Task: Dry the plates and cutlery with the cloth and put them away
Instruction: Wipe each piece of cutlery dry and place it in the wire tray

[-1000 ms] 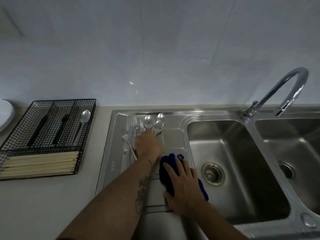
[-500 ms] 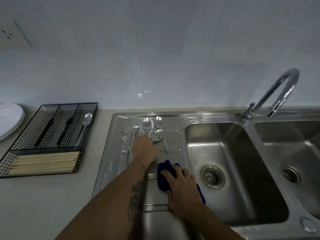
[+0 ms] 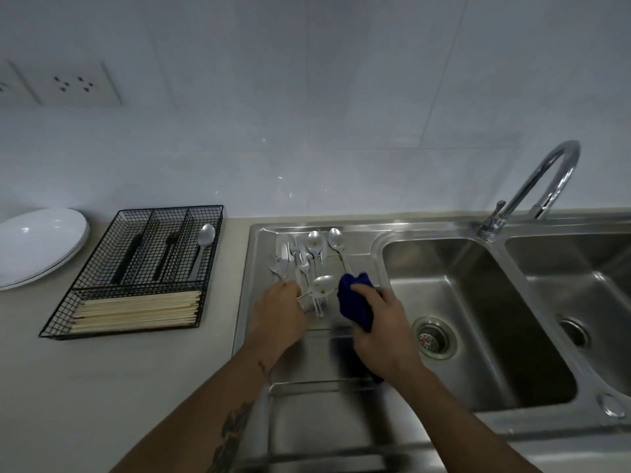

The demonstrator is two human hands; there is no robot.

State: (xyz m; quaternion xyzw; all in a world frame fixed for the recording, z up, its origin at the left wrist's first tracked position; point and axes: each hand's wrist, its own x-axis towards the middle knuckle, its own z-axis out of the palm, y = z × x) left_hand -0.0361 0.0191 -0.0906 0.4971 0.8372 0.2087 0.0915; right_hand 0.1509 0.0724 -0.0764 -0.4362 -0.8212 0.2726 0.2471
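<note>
The beige counter point(image 3: 112, 377) runs along the wall in front of me, w/ a steel sink unit point(image 3: 392, 233) set in on its right part. On the bare counter at far left I see stacked white plates point(image 3: 34, 244). Just right of them, near but not touching, is a black wire cutlery tray point(image 3: 136, 268); inside are dark-handled pieces, one spoon point(image 3: 204, 242) in the right slot, and pale chopsticks point(image 3: 136, 308) across the front section. The drainboard point(image 3: 307, 356), left of the two basins, carries a bunch of forks and spoons point(image 3: 304, 257) at its far end, some overlapping each other.
</note>
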